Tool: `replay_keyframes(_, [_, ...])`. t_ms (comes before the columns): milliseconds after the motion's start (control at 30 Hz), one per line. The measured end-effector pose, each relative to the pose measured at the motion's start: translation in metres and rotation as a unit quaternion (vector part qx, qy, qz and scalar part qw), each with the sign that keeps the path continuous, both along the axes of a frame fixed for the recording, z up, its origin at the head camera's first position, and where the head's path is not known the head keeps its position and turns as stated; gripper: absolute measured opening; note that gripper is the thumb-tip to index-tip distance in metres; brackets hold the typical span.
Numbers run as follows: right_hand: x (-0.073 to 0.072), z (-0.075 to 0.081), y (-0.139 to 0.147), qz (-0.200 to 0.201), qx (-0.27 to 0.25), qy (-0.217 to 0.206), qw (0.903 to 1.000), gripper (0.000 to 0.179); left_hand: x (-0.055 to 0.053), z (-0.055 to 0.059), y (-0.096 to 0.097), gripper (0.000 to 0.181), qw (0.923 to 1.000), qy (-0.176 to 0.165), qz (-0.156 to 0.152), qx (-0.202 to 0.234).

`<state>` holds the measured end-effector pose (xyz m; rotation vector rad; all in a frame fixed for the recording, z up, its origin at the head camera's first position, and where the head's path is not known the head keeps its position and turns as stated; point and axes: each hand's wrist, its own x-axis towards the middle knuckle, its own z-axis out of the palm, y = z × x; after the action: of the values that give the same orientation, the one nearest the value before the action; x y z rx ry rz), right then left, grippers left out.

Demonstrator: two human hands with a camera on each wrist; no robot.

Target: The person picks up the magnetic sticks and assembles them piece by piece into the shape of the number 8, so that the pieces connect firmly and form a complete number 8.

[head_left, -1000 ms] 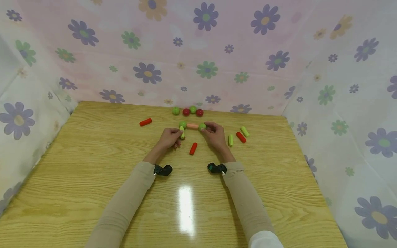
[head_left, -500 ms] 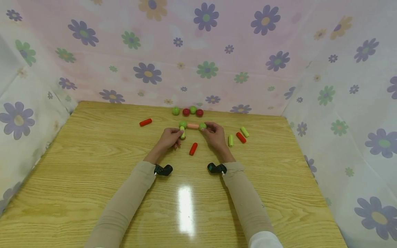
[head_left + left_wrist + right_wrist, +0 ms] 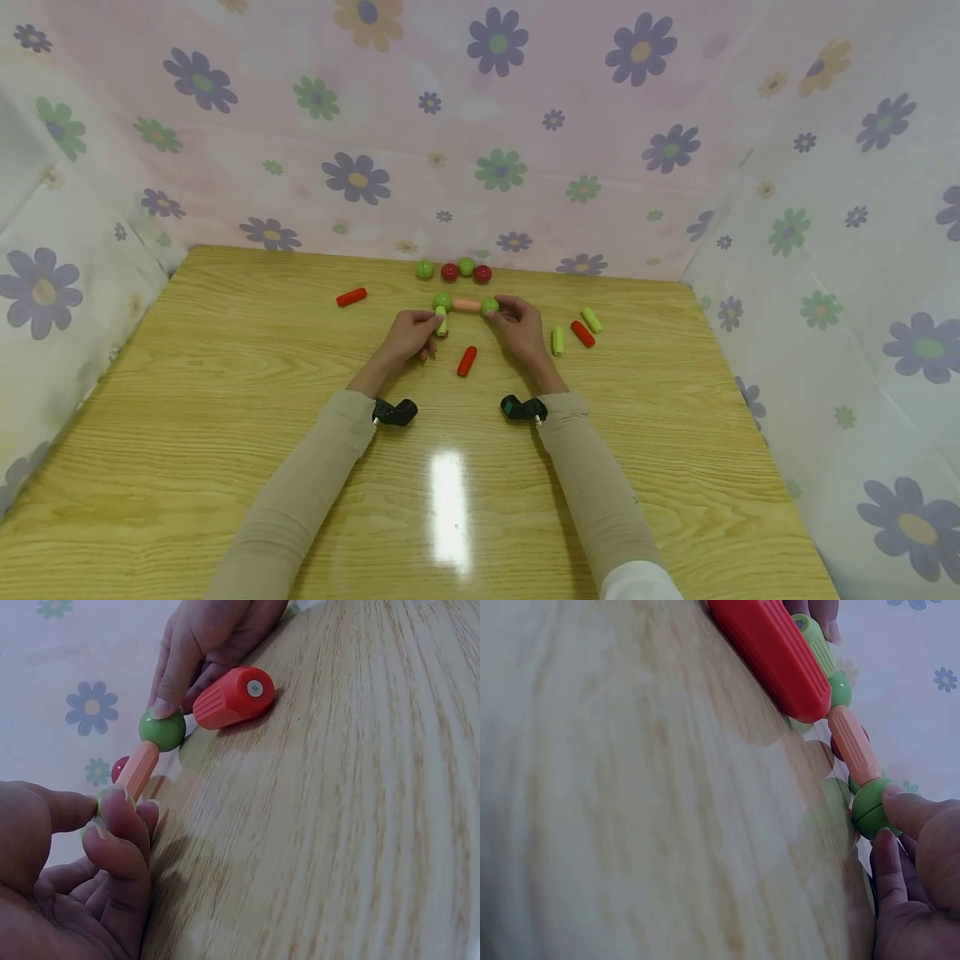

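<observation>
My left hand (image 3: 409,335) pinches a yellow-green magnetic rod (image 3: 441,320) between thumb and fingers. The rod's far end meets a green ball (image 3: 442,301). From that ball an orange rod (image 3: 467,306) runs right to a second green ball (image 3: 876,808), which my right hand (image 3: 521,330) pinches between thumb and fingertips. The joined pieces form a corner just above the wooden table. In the left wrist view my fingers hide most of the yellow-green rod. A loose red rod (image 3: 467,361) lies between the hands, with a round metal end (image 3: 255,688) showing.
Behind the hands sit green and red balls, among them a red ball (image 3: 449,272). A red rod (image 3: 352,297) lies at the left. To the right are a red rod (image 3: 582,333) and two yellow-green rods, one (image 3: 557,341) nearer my hand. Flowered cloth (image 3: 502,208) borders the table.
</observation>
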<state>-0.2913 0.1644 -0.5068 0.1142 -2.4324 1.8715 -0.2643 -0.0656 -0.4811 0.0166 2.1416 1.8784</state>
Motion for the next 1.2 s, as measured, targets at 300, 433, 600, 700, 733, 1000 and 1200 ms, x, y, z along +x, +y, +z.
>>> replay_keyframes(300, [0.003,0.007,-0.001,0.007,-0.013,0.001,0.9999,0.034,0.000,0.001,0.000,0.040,1.0000,0.002,-0.002,-0.003])
replay_keyframes(433, [0.002,0.004,-0.002,0.004,-0.006,0.001,1.0000,0.034,0.000,0.000,-0.001,0.041,1.0000,0.000,-0.003,-0.003])
replay_keyframes(600, [0.011,0.020,-0.004,0.016,-0.012,-0.007,0.9998,0.036,0.001,0.000,0.000,0.042,1.0000,-0.006,-0.002,0.001])
replay_keyframes(700, [0.017,0.030,-0.005,0.018,-0.011,-0.008,0.9997,0.036,0.002,0.000,0.000,0.042,1.0000,-0.004,-0.001,0.002])
replay_keyframes(733, [0.018,0.032,-0.005,0.018,-0.008,-0.007,0.9998,0.035,0.001,-0.001,0.000,0.042,1.0000,-0.004,-0.001,0.002])
replay_keyframes(1000, [0.003,0.002,-0.001,0.010,-0.012,0.006,0.9999,0.036,0.002,-0.001,-0.004,0.040,0.9998,-0.019,-0.008,0.004])
replay_keyframes(1200, [0.002,-0.001,-0.001,0.002,-0.013,0.017,0.9998,0.032,0.004,0.002,-0.005,0.042,0.9994,-0.026,-0.017,0.012])
